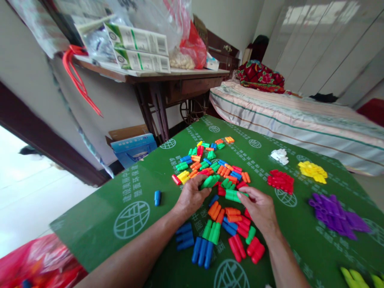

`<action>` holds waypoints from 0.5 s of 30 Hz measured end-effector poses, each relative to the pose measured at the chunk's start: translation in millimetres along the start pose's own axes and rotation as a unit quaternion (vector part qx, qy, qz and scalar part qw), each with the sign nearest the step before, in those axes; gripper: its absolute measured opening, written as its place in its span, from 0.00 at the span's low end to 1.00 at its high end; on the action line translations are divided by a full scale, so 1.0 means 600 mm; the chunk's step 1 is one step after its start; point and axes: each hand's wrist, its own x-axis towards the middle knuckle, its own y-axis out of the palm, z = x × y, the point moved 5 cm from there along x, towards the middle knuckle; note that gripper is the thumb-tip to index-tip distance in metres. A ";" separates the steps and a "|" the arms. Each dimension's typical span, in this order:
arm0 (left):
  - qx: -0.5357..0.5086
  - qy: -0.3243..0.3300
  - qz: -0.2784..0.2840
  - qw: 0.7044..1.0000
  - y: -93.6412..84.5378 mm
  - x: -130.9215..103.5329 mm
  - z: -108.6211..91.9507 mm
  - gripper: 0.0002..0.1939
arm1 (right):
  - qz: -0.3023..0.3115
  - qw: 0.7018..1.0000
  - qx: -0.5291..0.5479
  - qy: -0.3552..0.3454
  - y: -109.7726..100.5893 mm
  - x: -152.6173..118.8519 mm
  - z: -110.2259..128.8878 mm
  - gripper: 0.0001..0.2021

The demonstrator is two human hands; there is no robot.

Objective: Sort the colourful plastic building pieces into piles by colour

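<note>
My left hand [192, 195] pinches a green bullet-shaped toy block [210, 181] between thumb and fingers. Another green toy block [233, 195], lying crosswise, is gripped by my right hand [260, 207]. The two pieces are apart. Around and beyond both hands spreads a loose pile of orange, green, blue, red and yellow toy blocks [224, 171]. Closer to me, green pieces [211, 232] stand joined end to end with blue ones [202, 253]. Red blocks [237, 248] lie below my right hand. A single blue block [157, 198] sits off to the left.
Sorted heaps of white [279, 156], red [281, 181], yellow [313, 172] and purple pieces [337, 216] lie on the right of the green table [99, 216]. A red plastic bag [45, 260] is at lower left. Behind are a sewing-machine table [180, 86] and a bed [285, 114].
</note>
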 end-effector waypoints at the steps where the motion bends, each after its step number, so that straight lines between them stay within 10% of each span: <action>1: 0.012 0.003 -0.001 1.000 0.000 0.000 0.000 0.10 | 0.001 1.000 0.003 -0.001 0.001 0.000 0.002 0.15; 15: 0.179 -0.011 -0.043 0.983 -0.013 -0.006 -0.017 0.12 | 0.006 1.000 0.011 0.007 0.006 0.000 0.000 0.15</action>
